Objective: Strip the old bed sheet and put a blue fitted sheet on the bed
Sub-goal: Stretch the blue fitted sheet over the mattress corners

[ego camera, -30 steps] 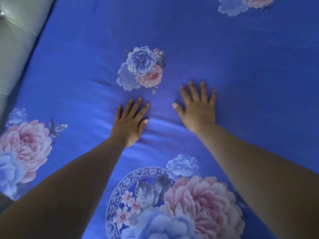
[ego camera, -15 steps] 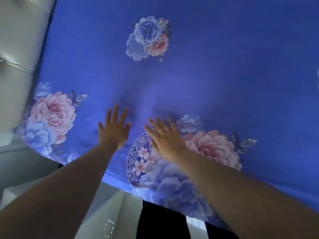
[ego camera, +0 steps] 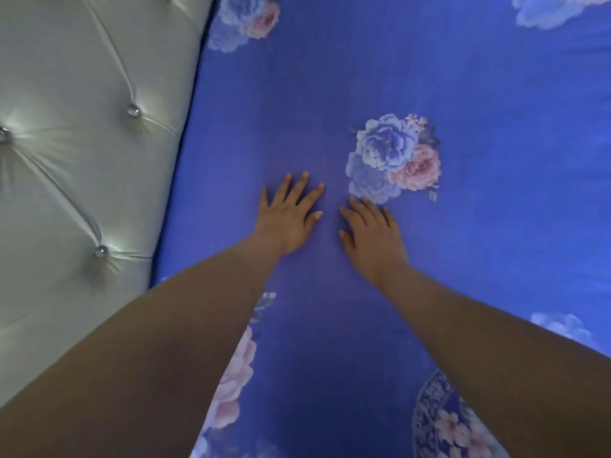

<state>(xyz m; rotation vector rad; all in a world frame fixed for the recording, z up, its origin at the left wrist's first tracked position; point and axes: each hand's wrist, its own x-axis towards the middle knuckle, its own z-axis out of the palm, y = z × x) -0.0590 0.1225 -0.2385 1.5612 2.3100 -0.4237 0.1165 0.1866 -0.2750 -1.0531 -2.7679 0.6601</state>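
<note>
I am pressing my left hand (ego camera: pixel 289 215) and right hand (ego camera: pixel 372 234) flat, fingers spread, side by side on the blue sheet (ego camera: pixel 496 209), which is lying smooth over the bed. The tufted headboard (ego camera: pixel 82 143) is standing at the left.

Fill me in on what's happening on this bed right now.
A person has both palms flat on a blue floral fitted sheet that covers the mattress. The left hand and right hand lie side by side with fingers spread, just below a printed flower cluster. A white tufted headboard stands to the left.
</note>
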